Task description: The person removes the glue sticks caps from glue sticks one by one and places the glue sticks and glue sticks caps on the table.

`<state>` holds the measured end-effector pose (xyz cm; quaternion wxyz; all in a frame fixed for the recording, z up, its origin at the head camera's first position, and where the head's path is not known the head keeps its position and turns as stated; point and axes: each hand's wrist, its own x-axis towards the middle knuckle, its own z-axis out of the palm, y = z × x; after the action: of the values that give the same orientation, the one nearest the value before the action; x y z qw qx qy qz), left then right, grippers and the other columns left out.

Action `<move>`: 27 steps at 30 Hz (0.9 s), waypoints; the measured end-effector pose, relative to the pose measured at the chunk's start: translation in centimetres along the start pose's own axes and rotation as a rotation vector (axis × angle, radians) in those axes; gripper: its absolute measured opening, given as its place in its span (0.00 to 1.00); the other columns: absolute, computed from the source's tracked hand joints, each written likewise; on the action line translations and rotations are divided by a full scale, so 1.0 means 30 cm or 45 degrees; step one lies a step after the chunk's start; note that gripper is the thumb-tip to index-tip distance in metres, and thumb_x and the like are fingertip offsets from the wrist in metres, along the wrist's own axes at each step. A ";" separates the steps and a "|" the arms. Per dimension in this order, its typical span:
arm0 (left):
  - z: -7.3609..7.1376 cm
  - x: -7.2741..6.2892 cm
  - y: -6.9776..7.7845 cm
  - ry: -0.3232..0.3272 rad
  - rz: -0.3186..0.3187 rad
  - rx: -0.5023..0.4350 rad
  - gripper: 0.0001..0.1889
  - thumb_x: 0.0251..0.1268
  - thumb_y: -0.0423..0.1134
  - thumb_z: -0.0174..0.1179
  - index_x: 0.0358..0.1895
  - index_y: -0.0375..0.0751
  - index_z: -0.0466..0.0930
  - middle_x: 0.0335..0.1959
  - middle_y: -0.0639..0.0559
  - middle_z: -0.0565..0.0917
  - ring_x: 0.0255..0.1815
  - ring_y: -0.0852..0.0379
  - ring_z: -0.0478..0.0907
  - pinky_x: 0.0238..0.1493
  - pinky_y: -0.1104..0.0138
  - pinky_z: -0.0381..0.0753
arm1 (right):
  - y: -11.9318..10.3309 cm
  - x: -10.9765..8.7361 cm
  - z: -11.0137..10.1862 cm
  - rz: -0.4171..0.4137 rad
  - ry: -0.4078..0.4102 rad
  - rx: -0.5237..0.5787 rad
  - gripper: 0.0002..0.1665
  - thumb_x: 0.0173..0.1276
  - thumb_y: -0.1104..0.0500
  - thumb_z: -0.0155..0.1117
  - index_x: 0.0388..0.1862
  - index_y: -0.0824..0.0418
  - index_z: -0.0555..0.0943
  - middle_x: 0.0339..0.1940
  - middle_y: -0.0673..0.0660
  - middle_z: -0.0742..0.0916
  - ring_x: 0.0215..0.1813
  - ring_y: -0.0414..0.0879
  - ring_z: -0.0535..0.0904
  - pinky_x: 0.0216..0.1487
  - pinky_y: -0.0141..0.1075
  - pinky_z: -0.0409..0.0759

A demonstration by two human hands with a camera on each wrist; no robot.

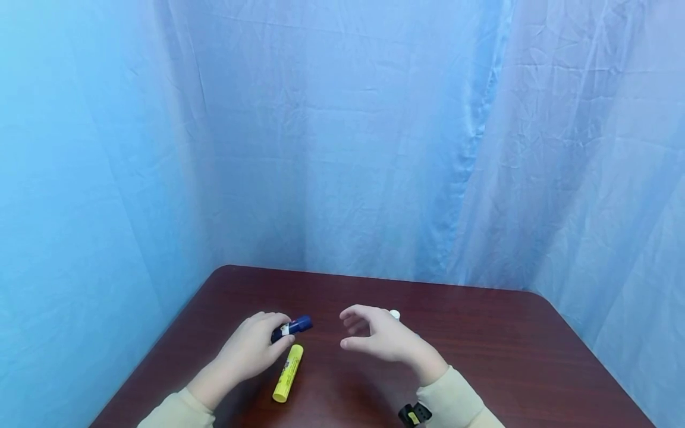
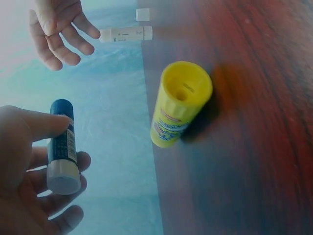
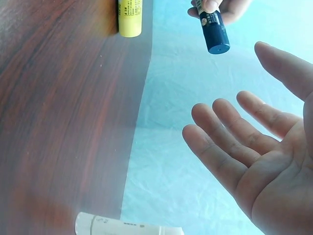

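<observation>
Gripping a dark blue tube (image 1: 299, 323) in the left hand (image 1: 255, 345) here, with the thumb across one side and the fingers behind! Holding it over the dark red-brown table (image 1: 508, 345), aiming its blue end toward the right hand's side. And over there, grasping nothing with the right hand (image 1: 380, 337): showing a bare palm, with loose, gently bent fingers, well apart from the blue tube. Down on the wood, spot a yellow tube (image 1: 288, 374) lying on its side near the left hand, clear of both hands. Beyond the right hand, and mostly hidden from the head view, find a white tube (image 2: 128, 34), lying near a small white piece (image 2: 143, 14).
</observation>
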<state>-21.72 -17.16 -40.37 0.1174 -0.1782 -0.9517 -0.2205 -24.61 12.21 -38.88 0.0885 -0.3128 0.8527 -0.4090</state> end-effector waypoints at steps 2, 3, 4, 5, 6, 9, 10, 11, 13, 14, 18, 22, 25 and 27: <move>0.002 0.006 0.010 -0.006 0.046 -0.019 0.11 0.65 0.43 0.71 0.46 0.47 0.84 0.34 0.62 0.80 0.33 0.62 0.71 0.36 0.63 0.76 | 0.002 -0.009 -0.007 0.002 0.006 0.004 0.27 0.69 0.48 0.71 0.64 0.51 0.76 0.56 0.45 0.83 0.56 0.46 0.82 0.56 0.40 0.79; 0.003 0.009 0.015 -0.011 0.067 -0.030 0.10 0.65 0.42 0.70 0.47 0.46 0.84 0.35 0.62 0.80 0.32 0.62 0.71 0.36 0.64 0.76 | 0.003 -0.014 -0.011 0.000 0.009 0.006 0.27 0.69 0.48 0.71 0.64 0.51 0.76 0.56 0.45 0.83 0.56 0.46 0.82 0.56 0.40 0.79; 0.004 0.012 0.020 -0.017 0.088 -0.038 0.10 0.66 0.42 0.70 0.47 0.46 0.83 0.35 0.62 0.79 0.32 0.62 0.72 0.35 0.65 0.76 | 0.004 -0.019 -0.014 -0.002 0.014 0.006 0.27 0.69 0.48 0.72 0.64 0.51 0.76 0.56 0.45 0.83 0.56 0.46 0.83 0.56 0.40 0.80; 0.005 0.014 0.024 -0.022 0.106 -0.047 0.10 0.66 0.41 0.70 0.47 0.46 0.83 0.36 0.62 0.78 0.32 0.62 0.72 0.35 0.65 0.76 | 0.005 -0.023 -0.017 -0.008 0.020 0.006 0.27 0.69 0.48 0.72 0.64 0.51 0.76 0.55 0.45 0.83 0.56 0.47 0.83 0.56 0.40 0.80; 0.006 0.016 0.028 -0.027 0.119 -0.054 0.10 0.66 0.41 0.69 0.48 0.46 0.82 0.35 0.62 0.77 0.32 0.62 0.72 0.34 0.66 0.76 | 0.005 -0.029 -0.020 -0.006 0.024 0.012 0.27 0.69 0.48 0.72 0.64 0.51 0.77 0.55 0.45 0.83 0.56 0.48 0.83 0.56 0.40 0.80; 0.011 0.022 0.040 -0.039 0.138 -0.058 0.11 0.68 0.41 0.68 0.49 0.47 0.81 0.36 0.62 0.76 0.32 0.62 0.72 0.34 0.67 0.76 | 0.008 -0.042 -0.029 -0.015 0.041 0.019 0.27 0.68 0.48 0.72 0.63 0.51 0.77 0.54 0.46 0.84 0.56 0.51 0.83 0.57 0.43 0.80; 0.013 0.024 0.043 -0.040 0.144 -0.052 0.11 0.68 0.41 0.68 0.50 0.47 0.80 0.37 0.62 0.75 0.33 0.63 0.72 0.35 0.67 0.76 | 0.010 -0.046 -0.033 -0.016 0.046 0.020 0.27 0.68 0.48 0.72 0.63 0.51 0.77 0.54 0.46 0.84 0.56 0.51 0.83 0.57 0.44 0.80; 0.016 0.025 0.046 -0.042 0.149 -0.052 0.11 0.68 0.41 0.68 0.50 0.47 0.80 0.37 0.62 0.75 0.33 0.63 0.72 0.35 0.67 0.76 | 0.012 -0.050 -0.037 -0.012 0.049 0.025 0.27 0.68 0.48 0.72 0.63 0.51 0.77 0.54 0.46 0.84 0.56 0.52 0.83 0.57 0.45 0.80; 0.021 0.028 0.053 -0.049 0.162 -0.046 0.11 0.69 0.42 0.67 0.50 0.48 0.79 0.38 0.61 0.76 0.34 0.63 0.72 0.36 0.66 0.77 | 0.018 -0.058 -0.045 -0.002 0.057 0.023 0.27 0.68 0.48 0.72 0.63 0.51 0.77 0.54 0.46 0.84 0.56 0.50 0.83 0.57 0.47 0.80; 0.023 0.029 0.057 -0.052 0.170 -0.041 0.11 0.69 0.42 0.67 0.51 0.48 0.79 0.38 0.61 0.76 0.34 0.62 0.72 0.36 0.65 0.77 | 0.021 -0.062 -0.048 0.003 0.060 0.024 0.27 0.68 0.48 0.72 0.63 0.51 0.77 0.54 0.46 0.84 0.56 0.50 0.82 0.57 0.47 0.80; 0.028 0.035 0.074 -0.074 0.198 -0.023 0.12 0.70 0.44 0.66 0.52 0.48 0.78 0.38 0.60 0.78 0.35 0.63 0.72 0.37 0.64 0.77 | 0.033 -0.076 -0.061 0.018 0.067 0.024 0.27 0.69 0.48 0.72 0.63 0.50 0.77 0.54 0.46 0.84 0.57 0.50 0.82 0.57 0.49 0.79; 0.026 0.042 0.092 -0.096 0.223 -0.008 0.12 0.71 0.45 0.65 0.52 0.49 0.77 0.38 0.61 0.79 0.35 0.63 0.72 0.36 0.64 0.76 | 0.043 -0.090 -0.074 0.027 0.065 0.031 0.27 0.69 0.48 0.72 0.64 0.51 0.77 0.55 0.48 0.83 0.57 0.52 0.82 0.58 0.51 0.79; 0.027 0.049 0.101 -0.098 0.258 0.001 0.12 0.71 0.45 0.64 0.52 0.49 0.77 0.37 0.62 0.78 0.34 0.63 0.72 0.35 0.64 0.75 | 0.049 -0.102 -0.084 0.032 0.074 0.027 0.27 0.69 0.48 0.71 0.64 0.52 0.77 0.55 0.48 0.84 0.57 0.52 0.82 0.57 0.50 0.79; 0.028 0.054 0.108 -0.098 0.290 0.004 0.11 0.72 0.45 0.63 0.51 0.48 0.76 0.36 0.62 0.77 0.34 0.64 0.71 0.35 0.65 0.74 | 0.054 -0.111 -0.090 0.040 0.082 0.028 0.27 0.69 0.48 0.72 0.64 0.52 0.77 0.55 0.49 0.84 0.56 0.51 0.82 0.57 0.47 0.80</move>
<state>-22.06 -13.60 -39.40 0.1053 -0.2935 -0.9295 -0.1971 -23.85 16.72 -38.69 0.0706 -0.2851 0.8553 -0.4268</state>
